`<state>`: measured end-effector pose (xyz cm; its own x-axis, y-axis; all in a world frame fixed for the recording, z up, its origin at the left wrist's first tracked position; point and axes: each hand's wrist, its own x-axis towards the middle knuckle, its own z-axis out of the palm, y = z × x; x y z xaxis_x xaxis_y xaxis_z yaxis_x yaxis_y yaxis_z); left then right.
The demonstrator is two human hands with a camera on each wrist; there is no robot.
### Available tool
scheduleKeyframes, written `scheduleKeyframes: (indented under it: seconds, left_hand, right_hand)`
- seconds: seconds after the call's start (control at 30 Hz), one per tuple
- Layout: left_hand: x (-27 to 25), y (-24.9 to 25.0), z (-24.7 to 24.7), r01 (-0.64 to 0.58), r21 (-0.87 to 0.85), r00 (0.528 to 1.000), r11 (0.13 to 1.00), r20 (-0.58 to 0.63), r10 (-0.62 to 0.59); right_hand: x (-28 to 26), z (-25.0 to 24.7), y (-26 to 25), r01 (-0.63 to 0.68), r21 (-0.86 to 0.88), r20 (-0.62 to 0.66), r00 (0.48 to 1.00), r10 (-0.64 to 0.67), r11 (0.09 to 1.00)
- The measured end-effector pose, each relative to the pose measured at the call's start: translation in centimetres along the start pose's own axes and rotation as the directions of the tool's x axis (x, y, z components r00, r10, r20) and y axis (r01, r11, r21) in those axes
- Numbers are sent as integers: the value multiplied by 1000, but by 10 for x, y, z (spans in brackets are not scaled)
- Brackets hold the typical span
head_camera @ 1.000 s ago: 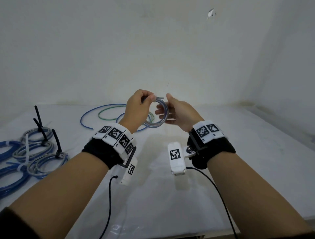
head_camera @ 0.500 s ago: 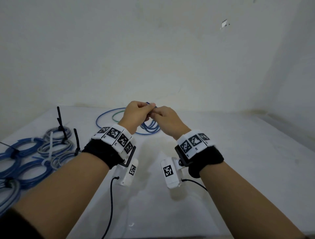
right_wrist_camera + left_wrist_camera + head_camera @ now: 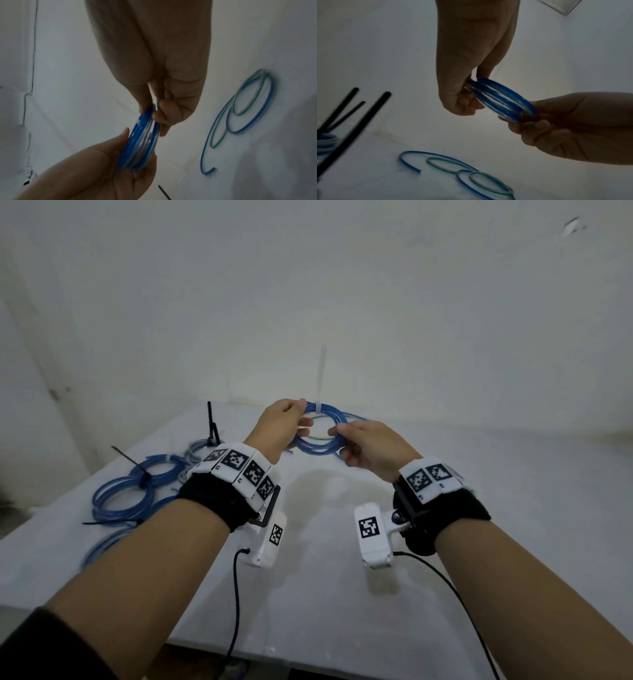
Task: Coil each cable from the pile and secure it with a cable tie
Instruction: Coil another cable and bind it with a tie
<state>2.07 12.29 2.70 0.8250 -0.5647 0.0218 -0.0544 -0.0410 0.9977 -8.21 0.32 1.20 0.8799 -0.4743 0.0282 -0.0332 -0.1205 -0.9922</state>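
Observation:
A small blue cable coil (image 3: 320, 430) hangs in the air above the white table (image 3: 342, 559), held between both hands. My left hand (image 3: 281, 422) pinches its left side (image 3: 476, 86); my right hand (image 3: 363, 441) grips its right side (image 3: 520, 112). A white cable tie (image 3: 321, 378) wraps the top of the coil and its tail points straight up. In the right wrist view the same blue coil (image 3: 140, 142) sits between my right fingers above and my left palm below. Loose blue and green cable loops (image 3: 467, 175) lie on the table beyond the hands.
Several tied blue and grey coils (image 3: 137, 491) with black tie tails (image 3: 210, 419) lie at the table's left side. Black wrist-camera cords (image 3: 236, 611) run off the table's front edge. White walls close the back and right.
The hands have drawn apart and now hold opposite sides of the coil. The white tie's tail now stands up from the coil. The head view has swung toward the left.

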Motion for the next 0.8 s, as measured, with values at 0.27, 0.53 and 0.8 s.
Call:
scheduleKeyframes:
  seconds: [0.27, 0.53, 0.8]
  left_hand:
    - [23, -7, -50, 64, 237, 997, 969, -55, -52]
    - [49, -13, -78, 41, 230, 975, 972, -222, 11]
    - [67, -8, -75, -56, 239, 964, 969, -241, 115]
  right_hand:
    - [50, 60, -1, -75, 187, -73, 993, 90, 980]
    - [108, 85, 26, -347, -63, -29, 938, 346, 936]
    - [132, 100, 54, -321, -236, 117, 927, 355, 917]
